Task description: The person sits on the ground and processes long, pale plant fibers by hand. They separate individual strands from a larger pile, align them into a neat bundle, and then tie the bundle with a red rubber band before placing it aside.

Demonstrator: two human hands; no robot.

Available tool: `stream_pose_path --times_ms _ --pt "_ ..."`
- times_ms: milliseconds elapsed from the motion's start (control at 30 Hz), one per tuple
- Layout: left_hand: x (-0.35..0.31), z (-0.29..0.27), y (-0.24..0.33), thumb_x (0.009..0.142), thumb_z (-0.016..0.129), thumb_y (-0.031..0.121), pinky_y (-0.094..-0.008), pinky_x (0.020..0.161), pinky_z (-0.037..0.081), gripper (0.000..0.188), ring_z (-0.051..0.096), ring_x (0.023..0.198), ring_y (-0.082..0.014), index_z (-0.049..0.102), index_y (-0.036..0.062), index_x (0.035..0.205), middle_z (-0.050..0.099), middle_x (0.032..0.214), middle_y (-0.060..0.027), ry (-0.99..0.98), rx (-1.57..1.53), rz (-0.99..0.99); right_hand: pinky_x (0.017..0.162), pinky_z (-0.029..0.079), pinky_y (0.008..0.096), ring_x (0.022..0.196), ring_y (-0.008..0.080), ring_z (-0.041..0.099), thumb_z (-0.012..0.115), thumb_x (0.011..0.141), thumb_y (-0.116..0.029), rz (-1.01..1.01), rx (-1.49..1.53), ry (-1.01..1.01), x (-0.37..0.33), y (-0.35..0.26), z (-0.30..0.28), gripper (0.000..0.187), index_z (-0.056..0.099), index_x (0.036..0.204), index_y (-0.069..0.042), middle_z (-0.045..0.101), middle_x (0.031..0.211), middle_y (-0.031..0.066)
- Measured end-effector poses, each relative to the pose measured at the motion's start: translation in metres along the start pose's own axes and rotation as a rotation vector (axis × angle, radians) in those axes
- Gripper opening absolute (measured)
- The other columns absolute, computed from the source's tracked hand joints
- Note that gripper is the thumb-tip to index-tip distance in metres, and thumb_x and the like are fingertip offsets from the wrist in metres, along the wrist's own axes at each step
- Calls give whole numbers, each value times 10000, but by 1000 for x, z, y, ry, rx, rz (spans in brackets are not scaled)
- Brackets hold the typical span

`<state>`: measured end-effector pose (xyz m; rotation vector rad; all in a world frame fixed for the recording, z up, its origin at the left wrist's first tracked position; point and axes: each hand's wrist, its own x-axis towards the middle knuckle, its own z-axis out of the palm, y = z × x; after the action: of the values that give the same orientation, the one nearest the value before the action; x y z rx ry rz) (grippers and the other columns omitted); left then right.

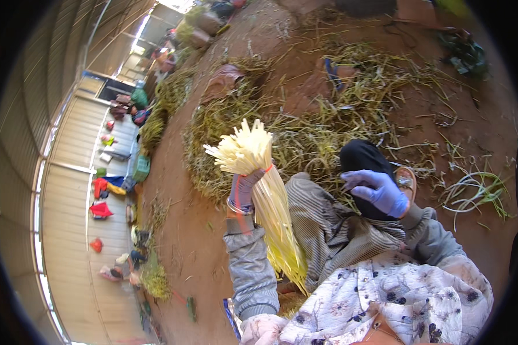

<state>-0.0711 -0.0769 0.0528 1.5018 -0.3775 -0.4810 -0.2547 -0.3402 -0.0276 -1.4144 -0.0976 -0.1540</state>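
My left hand (243, 191), in a thin purple glove, is closed round a bundle of yellow chives (276, 210). Its cut pale ends spread out at the top, and the yellower tips hang down beside my lap. A red band (267, 169) shows across the bundle near my fingers. My right hand (379, 191), gloved in the same purple, is raised over my dark-trousered knee. Its fingers are extended and apart from the thumb, with nothing between them.
Heaps of loose green and yellowed leaves (305, 138) cover the brown ground ahead. A few green-white strands (472, 192) lie at the right. Along the left wall stand a green crate (141, 168) and hanging red bags (101, 210). A person (121, 270) sits by the wall.
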Motion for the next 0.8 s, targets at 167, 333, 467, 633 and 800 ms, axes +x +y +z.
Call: stream_pose_path --times_ms 167,333,467,633,800 --pt "-8 -46 57 708 721 121 -301 841 453 550 519 967 -180 460 18 1181 546 1079 -64 353 512 289 748 462 224 827 90 564 579 833 -122 227 -5 -137 -8 16 0 221 594 1024 -11 623 933 48" --pt "-4 -57 142 718 708 108 -312 829 465 544 521 959 -175 440 -4 1178 506 1135 -84 627 356 730 718 472 237 794 136 611 572 838 -173 94 -277 -413 -7 18 24 216 608 1008 -45 644 882 76" --pt "-19 -37 183 740 684 266 -353 764 495 509 555 897 -218 485 24 1141 528 1074 -107 854 107 977 688 492 279 782 239 624 584 819 -192 -91 -337 -506 12 11 46 203 621 979 -73 636 881 106" --pt "-41 -32 195 772 578 481 -392 803 473 611 540 932 -255 431 65 1194 500 1108 -139 938 -125 960 668 496 293 752 248 626 593 807 -179 -234 -310 -513 37 -19 66 197 623 965 -65 636 856 104" --pt "-61 -46 114 788 525 510 -468 931 368 606 441 1090 -276 393 91 1205 462 1141 -132 960 -235 763 662 496 311 732 251 618 608 793 -143 -419 -235 -525 46 -54 95 169 630 943 -70 632 834 98"
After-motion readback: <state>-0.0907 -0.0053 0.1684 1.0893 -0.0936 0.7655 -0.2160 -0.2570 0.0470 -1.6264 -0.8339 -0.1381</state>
